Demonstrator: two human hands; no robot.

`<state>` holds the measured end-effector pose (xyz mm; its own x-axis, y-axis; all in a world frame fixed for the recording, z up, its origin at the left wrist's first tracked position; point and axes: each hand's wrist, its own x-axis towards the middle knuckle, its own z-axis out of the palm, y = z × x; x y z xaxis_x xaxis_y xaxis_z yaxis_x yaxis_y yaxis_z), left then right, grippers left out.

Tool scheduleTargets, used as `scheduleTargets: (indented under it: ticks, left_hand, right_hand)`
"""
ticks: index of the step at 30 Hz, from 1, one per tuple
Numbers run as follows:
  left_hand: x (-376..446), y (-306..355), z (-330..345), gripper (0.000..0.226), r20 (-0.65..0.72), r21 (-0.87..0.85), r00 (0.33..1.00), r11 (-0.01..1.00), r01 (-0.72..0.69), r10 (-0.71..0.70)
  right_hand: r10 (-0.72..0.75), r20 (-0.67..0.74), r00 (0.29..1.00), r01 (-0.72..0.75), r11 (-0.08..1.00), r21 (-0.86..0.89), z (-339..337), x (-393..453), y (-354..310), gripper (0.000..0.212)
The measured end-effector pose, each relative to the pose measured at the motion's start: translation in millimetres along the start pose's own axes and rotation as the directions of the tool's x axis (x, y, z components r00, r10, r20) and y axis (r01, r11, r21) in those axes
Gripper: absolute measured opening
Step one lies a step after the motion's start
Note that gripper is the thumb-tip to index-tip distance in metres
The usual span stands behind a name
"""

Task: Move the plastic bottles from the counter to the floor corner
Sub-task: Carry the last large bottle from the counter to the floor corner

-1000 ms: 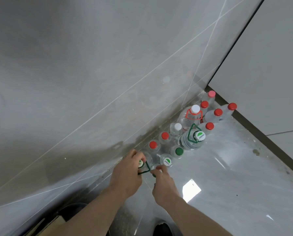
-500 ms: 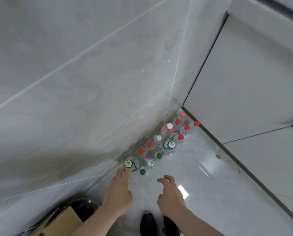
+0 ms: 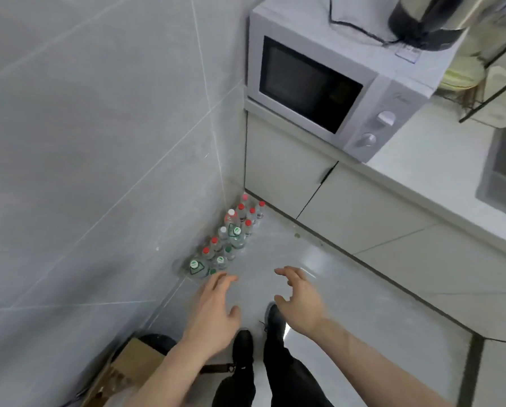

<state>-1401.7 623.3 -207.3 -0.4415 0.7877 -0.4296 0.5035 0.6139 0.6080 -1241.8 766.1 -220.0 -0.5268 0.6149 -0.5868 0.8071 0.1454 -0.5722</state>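
Both hands had lifted off the plastic bottles (image 3: 227,242); left hand (image 3: 213,311) and right hand (image 3: 300,298) hung loose-fingered, holding nothing, above the floor (image 3: 348,289).

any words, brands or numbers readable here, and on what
None can be read.
Microwave: a small mark above its knobs, too blurred to read.
Green-and-white bottle caps: a printed logo, too small to read.
Bottles by the wall: any labels are too small to make out.
White tag on top of the microwave: blurred, unreadable.
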Motion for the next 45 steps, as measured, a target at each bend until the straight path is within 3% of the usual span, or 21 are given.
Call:
scheduleTargets:
  ticks: [5,9,14,21,29,36,45]
  left_hand:
    - [-50,63,-17,0.052,0.028,0.008,0.981,0.981,-0.194,0.193]
    - [-82,119,-8,0.051,0.112,0.065,0.921,0.922,-0.381,0.372]
    - [-120,201,20,0.048,0.231,0.079,0.779,0.786,-0.613,0.584]
    - [-228,310,108,0.046,0.357,-0.007,0.506,0.544,-0.839,0.785]
    - [-382,386,223,0.042,0.509,-0.167,0.184,0.306,-0.937,0.841]
    - [-496,436,319,0.044,0.611,-0.321,-0.103,0.127,-0.938,0.785]
    - [-609,496,446,0.042,0.646,-0.501,-0.371,0.005,-0.865,0.667]
  right_hand:
    - [0.046,-0.216,0.975,-0.001,0.979,0.204,-28,-109,14,0.053]
    - [0.145,-0.371,0.917,0.0,0.931,0.364,-44,-188,41,0.053]
    - [0.258,-0.539,0.802,0.036,0.879,0.476,-59,-284,85,0.052]
    - [0.433,-0.699,0.569,0.055,0.828,0.558,-55,-454,176,0.052]
    - [0.63,-0.729,0.268,0.048,0.747,0.663,-6,-653,279,0.048]
    - [0.752,-0.659,0.015,0.112,0.654,0.748,44,-776,331,0.044]
    - [0.834,-0.488,-0.258,0.149,0.533,0.833,87,-888,404,0.047]
